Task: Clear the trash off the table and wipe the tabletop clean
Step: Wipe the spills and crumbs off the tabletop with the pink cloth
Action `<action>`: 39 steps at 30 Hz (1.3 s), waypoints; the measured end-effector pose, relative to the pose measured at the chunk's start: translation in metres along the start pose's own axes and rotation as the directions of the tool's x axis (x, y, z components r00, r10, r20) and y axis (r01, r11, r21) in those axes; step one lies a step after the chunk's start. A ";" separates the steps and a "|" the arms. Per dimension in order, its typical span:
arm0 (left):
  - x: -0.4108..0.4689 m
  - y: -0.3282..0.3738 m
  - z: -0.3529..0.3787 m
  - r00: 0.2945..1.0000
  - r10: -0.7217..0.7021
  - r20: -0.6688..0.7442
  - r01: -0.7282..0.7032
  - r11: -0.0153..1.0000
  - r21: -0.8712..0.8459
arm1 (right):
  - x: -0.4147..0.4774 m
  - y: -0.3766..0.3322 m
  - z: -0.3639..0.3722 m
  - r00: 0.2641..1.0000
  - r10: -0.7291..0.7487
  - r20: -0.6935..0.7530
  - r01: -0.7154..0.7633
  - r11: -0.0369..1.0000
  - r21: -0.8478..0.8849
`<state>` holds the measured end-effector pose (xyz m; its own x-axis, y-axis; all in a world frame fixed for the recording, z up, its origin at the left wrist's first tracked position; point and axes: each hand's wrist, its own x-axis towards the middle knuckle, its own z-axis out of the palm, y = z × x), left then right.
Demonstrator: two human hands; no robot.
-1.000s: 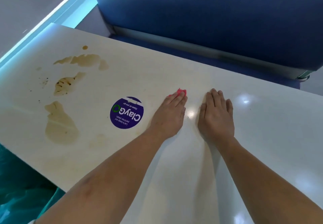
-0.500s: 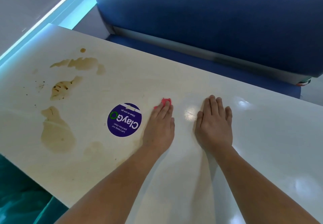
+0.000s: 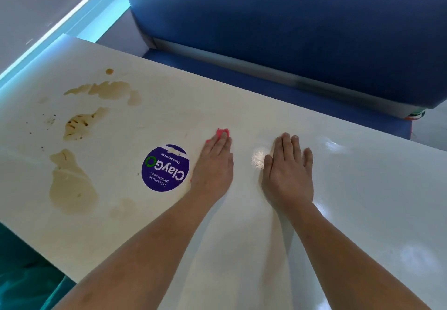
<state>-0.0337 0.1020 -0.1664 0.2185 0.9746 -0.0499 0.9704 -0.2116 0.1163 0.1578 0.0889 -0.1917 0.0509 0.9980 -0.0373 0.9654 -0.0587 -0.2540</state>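
My left hand (image 3: 214,164) lies flat on the white tabletop (image 3: 362,201), pressing down a pink cloth (image 3: 220,132) that shows only past the fingertips; most of the cloth is hidden under the palm. Just left of that hand is a round purple sticker (image 3: 165,168). My right hand (image 3: 289,172) rests flat and bare on the table, fingers together, a hand's width to the right. Brown liquid stains (image 3: 71,186) and dark specks spread over the left part of the tabletop, with further brown patches (image 3: 106,91) near the far edge.
A blue padded seat (image 3: 290,31) runs along the far side of the table. The table's near edge drops off at the lower left onto teal fabric (image 3: 21,273). A pale wall with a lit strip (image 3: 72,12) is at the upper left.
My left hand with the pink cloth has slid left and back towards me, ending beside the purple sticker. My right hand has stayed nearly in place.
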 end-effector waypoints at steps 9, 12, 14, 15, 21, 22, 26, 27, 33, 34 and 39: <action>0.037 -0.023 -0.003 0.962 -0.272 -0.001 0.272 0.961 -0.049 | 0.002 0.002 0.001 1.000 -0.013 -0.005 0.013 1.000 -0.015; 0.020 -0.004 -0.001 0.980 -0.201 -0.008 0.200 0.978 -0.056 | 0.002 0.002 0.001 1.000 -0.015 -0.001 0.015 1.000 -0.023; 0.004 0.010 0.002 0.989 -0.147 -0.013 0.147 0.989 -0.033 | 0.003 0.002 0.001 1.000 -0.014 0.002 0.014 1.000 -0.028; -0.006 0.015 0.003 0.993 -0.117 -0.014 0.116 0.993 -0.018 | 0.003 0.002 0.001 1.000 -0.014 0.004 0.014 1.000 -0.027; -0.018 0.006 0.004 0.997 -0.078 -0.014 0.078 0.997 -0.008 | 0.003 0.000 0.000 1.000 -0.019 0.004 0.019 1.000 -0.017; -0.010 0.008 0.005 0.992 -0.124 -0.023 0.123 0.992 -0.018 | 0.004 0.000 0.000 1.000 -0.019 0.001 0.019 1.000 -0.013; 0.000 0.032 0.009 0.995 -0.096 -0.039 0.093 0.993 -0.070 | 0.004 0.001 -0.001 1.000 -0.024 -0.008 0.024 1.000 0.008; -0.007 0.039 0.011 0.997 -0.053 -0.048 0.048 0.995 -0.093 | 0.004 0.001 -0.001 1.000 -0.028 -0.012 0.028 0.999 0.023; -0.081 0.058 0.020 0.993 0.084 -0.088 -0.095 0.987 -0.128 | -0.001 0.010 -0.010 0.996 -0.083 -0.024 0.085 0.989 0.124; -0.094 0.054 0.020 0.992 0.093 -0.085 -0.103 0.987 -0.121 | -0.005 0.010 -0.011 0.994 -0.101 -0.034 0.104 0.987 0.120; -0.126 0.013 0.014 0.998 0.026 -0.060 -0.033 0.991 -0.129 | -0.043 -0.003 -0.008 0.987 -0.124 -0.101 0.140 0.976 0.165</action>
<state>-0.0473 -0.0244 -0.1724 0.2369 0.9715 0.0123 0.9411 -0.2326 0.2454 0.1552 0.0459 -0.1816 -0.0441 0.9947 0.0924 0.9076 0.0785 -0.4124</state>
